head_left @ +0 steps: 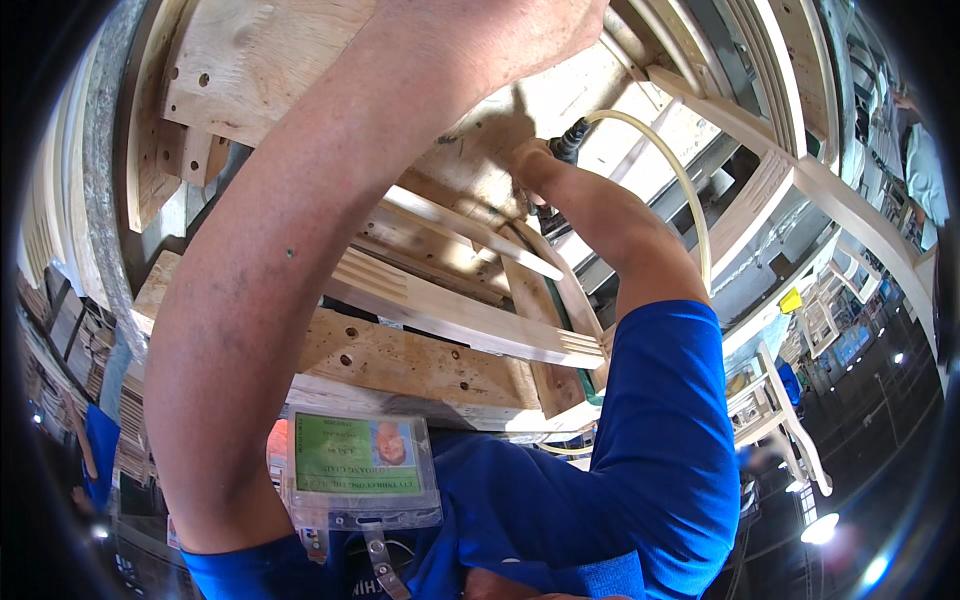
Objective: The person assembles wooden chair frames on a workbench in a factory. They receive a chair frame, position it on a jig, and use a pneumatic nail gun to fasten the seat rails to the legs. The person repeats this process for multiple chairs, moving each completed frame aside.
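My right hand (532,163) is wrapped round a dark pneumatic tool (568,142) over a wooden board (480,150). A clear yellowish air hose (668,152) curves from the tool's end and down past my right forearm. The tool's working tip is mostly hidden by my hand. My left arm reaches across the view to the top edge, where only part of my left hand (575,30) shows. Its fingers are out of sight, so what it touches cannot be seen. Below both arms lie pale wooden slats (480,230) and a curved wooden rail (460,315).
A thick plywood piece with holes (400,360) lies close to my chest. Another drilled board (225,75) is at upper left. Curved wooden frame parts (780,180) stand at right. Chair frames (775,415) and another person in blue (98,455) are farther off.
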`<act>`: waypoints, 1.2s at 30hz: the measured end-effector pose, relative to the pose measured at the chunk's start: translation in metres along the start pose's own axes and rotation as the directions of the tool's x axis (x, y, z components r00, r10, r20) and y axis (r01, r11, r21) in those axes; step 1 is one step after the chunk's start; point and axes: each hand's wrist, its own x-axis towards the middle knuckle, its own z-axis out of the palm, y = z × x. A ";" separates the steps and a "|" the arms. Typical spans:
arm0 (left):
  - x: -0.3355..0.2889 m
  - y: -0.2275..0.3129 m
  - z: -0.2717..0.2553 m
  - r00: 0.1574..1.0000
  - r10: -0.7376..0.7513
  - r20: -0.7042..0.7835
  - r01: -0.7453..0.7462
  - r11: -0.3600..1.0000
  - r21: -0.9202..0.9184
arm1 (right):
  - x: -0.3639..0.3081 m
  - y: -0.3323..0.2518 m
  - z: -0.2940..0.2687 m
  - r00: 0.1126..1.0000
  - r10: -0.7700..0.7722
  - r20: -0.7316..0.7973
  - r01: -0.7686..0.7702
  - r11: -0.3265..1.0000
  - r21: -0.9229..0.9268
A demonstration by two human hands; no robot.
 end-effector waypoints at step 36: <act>-0.013 0.037 -0.117 0.854 -0.104 0.510 0.112 0.994 0.016 | -0.642 -0.191 -0.176 0.434 0.891 -0.131 -0.066 0.176 0.982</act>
